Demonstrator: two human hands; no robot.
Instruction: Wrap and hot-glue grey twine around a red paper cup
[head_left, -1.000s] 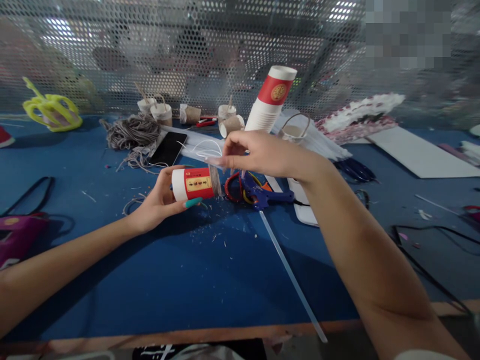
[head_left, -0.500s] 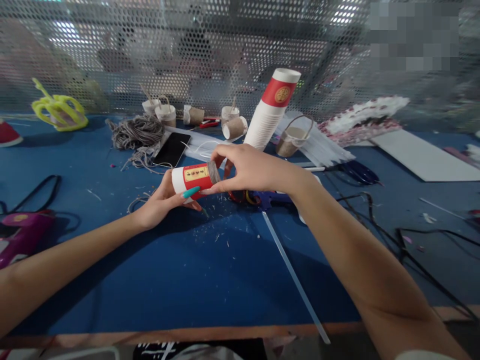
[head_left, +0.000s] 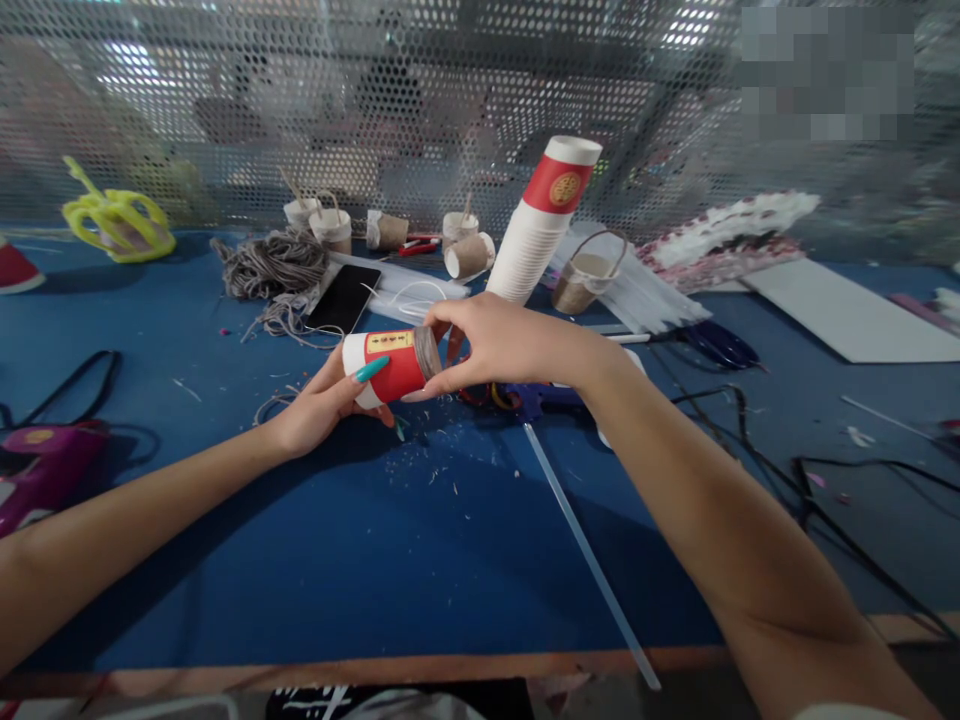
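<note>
A red and white paper cup (head_left: 401,378) lies on its side in the air above the blue table, its right end wound with grey cord (head_left: 427,352). My left hand (head_left: 319,408) is closed round the cup's left part, the thumb with its long teal nail along the near side. At the corded end, my right hand (head_left: 487,345) grips the cup with fingers and thumb; some of those fingertips are hidden. Under my right wrist lies a blue glue gun (head_left: 536,402), partly covered, with a clear glue stick (head_left: 592,560) pointing toward the table's front edge.
A tall leaning stack of paper cups (head_left: 532,235) stands behind my hands. Further left are a heap of grey cord (head_left: 274,262), a phone (head_left: 345,298) and several small wrapped cups. A purple glue gun (head_left: 56,465) sits at left; black cables (head_left: 802,490) run along the right.
The cup has turned a little between my hands, and more of its corded end shows. My left thumb has shifted slightly up and left on it.
</note>
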